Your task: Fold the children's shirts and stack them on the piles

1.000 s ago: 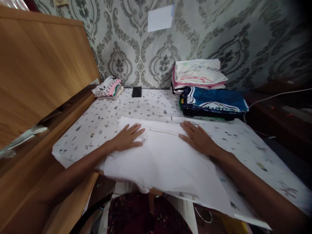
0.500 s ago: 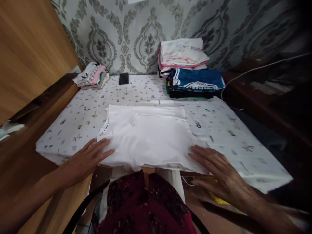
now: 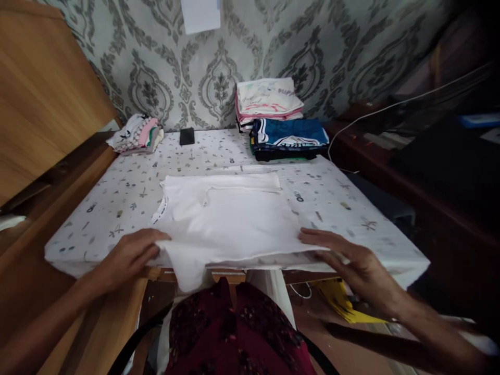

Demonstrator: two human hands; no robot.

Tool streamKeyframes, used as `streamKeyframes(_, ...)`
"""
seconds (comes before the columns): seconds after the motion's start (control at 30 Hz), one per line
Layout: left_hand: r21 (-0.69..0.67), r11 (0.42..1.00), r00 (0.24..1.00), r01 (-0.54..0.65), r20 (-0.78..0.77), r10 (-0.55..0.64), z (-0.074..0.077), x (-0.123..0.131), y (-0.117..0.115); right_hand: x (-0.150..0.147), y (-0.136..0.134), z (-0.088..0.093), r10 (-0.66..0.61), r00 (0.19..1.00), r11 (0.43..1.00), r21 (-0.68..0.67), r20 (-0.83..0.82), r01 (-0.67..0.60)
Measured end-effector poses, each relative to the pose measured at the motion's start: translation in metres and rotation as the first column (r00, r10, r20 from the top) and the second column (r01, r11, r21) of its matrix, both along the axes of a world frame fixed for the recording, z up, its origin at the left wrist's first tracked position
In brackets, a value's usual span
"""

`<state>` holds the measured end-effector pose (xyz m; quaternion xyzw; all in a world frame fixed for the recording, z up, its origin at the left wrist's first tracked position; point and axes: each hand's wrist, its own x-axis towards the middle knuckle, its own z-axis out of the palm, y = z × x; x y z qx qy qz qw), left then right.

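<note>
A white shirt (image 3: 238,221) lies partly folded on the patterned sheet, its neckband with dark lettering toward the left. My left hand (image 3: 135,252) pinches the shirt's near left edge, fingers closed on the cloth. At the near right corner, my right hand (image 3: 347,255) has the hem between thumb and fingers. The near edge is lifted and drawn taut between both hands. A flap of white cloth, likely a sleeve, hangs over the table's front edge below the left hand.
Folded clothes (image 3: 289,133) are stacked at the back right, with a smaller pile (image 3: 136,135) at the back left. Near that lies a small dark flat object (image 3: 187,136). A wooden cabinet (image 3: 47,94) borders the left; a white cable (image 3: 375,110) runs at the right.
Both hands went from lying flat on the shirt to gripping its near edge and raising it. The head view has shifted slightly, showing more wall.
</note>
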<state>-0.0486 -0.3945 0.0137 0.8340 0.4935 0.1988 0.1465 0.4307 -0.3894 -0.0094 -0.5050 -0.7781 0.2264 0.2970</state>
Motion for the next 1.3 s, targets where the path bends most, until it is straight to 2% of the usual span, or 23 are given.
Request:
streamKeyframes(0.07,-0.165,0.973,0.978,-0.16,0.105,0.179,0.015,0.005,0.032,-0.007,0.026,0.015,-0.087,0.994,0.994,-0.076,-0.062,0.083)
streamKeyframes(0.13,-0.292,0.915,0.935,-0.278,0.137,0.328,0.022,0.009,0.066,-0.015,0.056,0.021,-0.166,0.976,0.978,-0.152,-0.144,0.144)
streamKeyframes(0.2,-0.374,0.858,0.903,-0.353,0.105,0.417,0.02,0.011,0.09,-0.022,0.084,0.019,-0.216,0.953,0.953,-0.257,-0.212,0.158)
streamKeyframes(0.27,-0.391,0.839,0.892,-0.378,0.088,0.442,0.014,0.011,0.101,-0.026,0.102,0.011,-0.242,0.941,0.924,-0.351,-0.236,0.15)
streamKeyframes(0.4,-0.367,0.848,0.886,-0.383,0.114,0.45,0.002,0.01,0.093,-0.024,0.107,-0.001,-0.268,0.924,0.906,-0.399,-0.274,0.144)
streamKeyframes(0.5,-0.374,0.853,0.88,-0.364,0.162,0.447,-0.001,0.011,0.085,-0.022,0.099,0.003,-0.259,0.944,0.905,-0.394,-0.207,0.162)
streamKeyframes(0.6,-0.313,0.871,0.875,-0.378,0.186,0.447,-0.004,0.014,0.081,-0.025,0.09,0.011,-0.208,0.962,0.914,-0.386,-0.18,0.125)
streamKeyframes(0.67,-0.245,0.877,0.866,-0.413,0.194,0.461,-0.006,0.016,0.079,-0.031,0.086,0.012,-0.199,0.952,0.935,-0.336,-0.231,0.114)
streamKeyframes(0.77,-0.162,0.876,0.856,-0.455,0.193,0.48,-0.008,0.019,0.074,-0.039,0.087,0.008,-0.257,0.925,0.96,-0.186,-0.281,0.21)
streamKeyframes(0.9,-0.103,0.873,0.868,-0.477,0.101,0.486,-0.008,0.022,0.07,-0.046,0.095,-0.003,-0.339,0.933,0.941,-0.039,-0.119,0.337)
streamKeyframes(1.1,-0.073,0.855,0.858,-0.513,-0.059,0.51,-0.006,0.029,0.068,-0.048,0.097,-0.001,-0.335,0.942,0.941,-0.033,0.025,0.336)
streamKeyframes(1.3,-0.006,0.826,0.796,-0.564,-0.271,0.542,-0.011,0.03,0.068,-0.048,0.097,-0.006,-0.347,0.933,0.938,0.05,0.093,0.344)
